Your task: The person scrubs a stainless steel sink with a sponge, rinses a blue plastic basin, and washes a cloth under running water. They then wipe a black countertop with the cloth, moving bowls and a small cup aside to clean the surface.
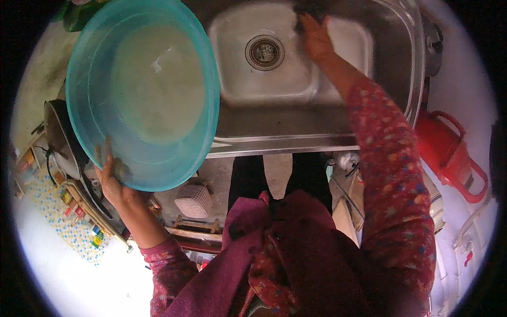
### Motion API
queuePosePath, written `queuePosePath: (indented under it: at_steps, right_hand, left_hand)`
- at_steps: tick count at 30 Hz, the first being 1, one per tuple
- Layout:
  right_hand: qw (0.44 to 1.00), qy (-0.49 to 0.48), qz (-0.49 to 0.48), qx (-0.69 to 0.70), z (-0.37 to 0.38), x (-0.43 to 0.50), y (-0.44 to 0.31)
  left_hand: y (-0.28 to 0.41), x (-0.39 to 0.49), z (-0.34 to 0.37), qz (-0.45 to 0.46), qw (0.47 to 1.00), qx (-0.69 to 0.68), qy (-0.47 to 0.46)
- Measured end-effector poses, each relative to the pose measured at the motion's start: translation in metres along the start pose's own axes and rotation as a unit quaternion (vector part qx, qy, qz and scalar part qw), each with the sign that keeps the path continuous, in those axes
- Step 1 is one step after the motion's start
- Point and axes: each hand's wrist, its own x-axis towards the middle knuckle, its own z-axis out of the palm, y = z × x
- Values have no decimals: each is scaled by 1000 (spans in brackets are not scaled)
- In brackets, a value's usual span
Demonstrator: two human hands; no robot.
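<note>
My left hand [114, 184] grips the near rim of a large turquoise plastic basin [212, 119], with some fingers on its inner wall. The basin is tilted beside the sink and holds cloudy, pale liquid [158, 87]. Inside the stainless steel sink [285, 119], my right hand [318, 39] is at the far side, right of the round drain strainer [264, 52]. A dark, blurred thing [308, 11] is at its fingers; whether it is a cloth or a scouring pad is unclear. Wet sheen shows on the sink floor.
A red plastic container with handles [443, 146] stands right of the sink. At left are a wok [59, 130] and a spotted mat [51, 206] with small packets. Below are a pink lattice basket [194, 201] and a wooden rack [194, 233].
</note>
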Motion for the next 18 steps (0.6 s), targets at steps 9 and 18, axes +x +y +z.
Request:
queuePosePath:
  at_steps: [9, 18]
  right_hand:
    - [891, -275, -67, 356, 3, 7, -197]
    - [796, -480, -277, 240, -58, -82, -48]
  left_hand:
    - [0, 0, -2, 3, 1000, 12, 5]
    - [1, -5, 10, -2, 999, 27, 31]
